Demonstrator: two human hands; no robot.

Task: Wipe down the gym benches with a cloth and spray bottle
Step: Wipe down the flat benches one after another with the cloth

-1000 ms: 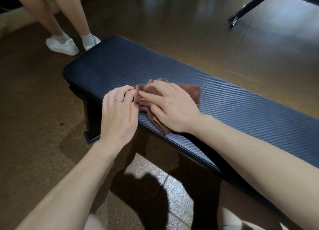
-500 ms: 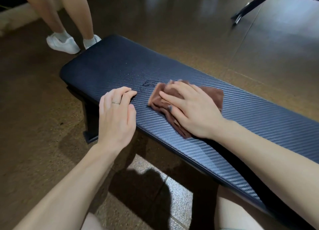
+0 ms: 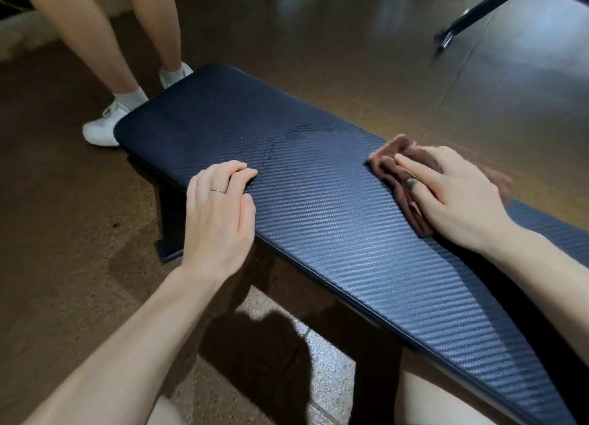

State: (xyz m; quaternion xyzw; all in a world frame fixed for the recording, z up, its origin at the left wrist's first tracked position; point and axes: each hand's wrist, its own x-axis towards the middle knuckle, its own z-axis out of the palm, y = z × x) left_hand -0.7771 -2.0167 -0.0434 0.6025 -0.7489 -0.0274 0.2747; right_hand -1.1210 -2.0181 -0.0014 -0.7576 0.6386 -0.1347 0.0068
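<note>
Brown cloth (image 3: 403,169) lies bunched on the dark blue bench pad (image 3: 334,208), toward its right part, under the right hand (image 3: 452,195). Right hand presses down flat on it, fingers straight and close together, pointing left; cloth sticks out past the fingertips to the left and along the thumb side toward the near edge. A bit of cloth also shows beyond the hand at the far edge of the pad, blurred there, so its extent is hard to tell.

Left hand (image 3: 220,214) rests on the near edge of the pad, well apart from the cloth, fingers slightly bent and together, holding nothing. Thin ring (image 3: 218,190) on 1 finger. Between the 2 hands the pad is bare, ribbed weave texture. Wet streaks and droplets (image 3: 287,138) on the pad just beyond the left hand, toward the far left end.

Black bench leg (image 3: 169,220) under the left end, on brown floor (image 3: 366,67). At the left end of the bench stand another person's 2 bare legs (image 3: 95,36) in white socks and white sneakers (image 3: 103,126), close to the pad corner. Black metal frame foot (image 3: 459,26) top right, well apart from the bench.
</note>
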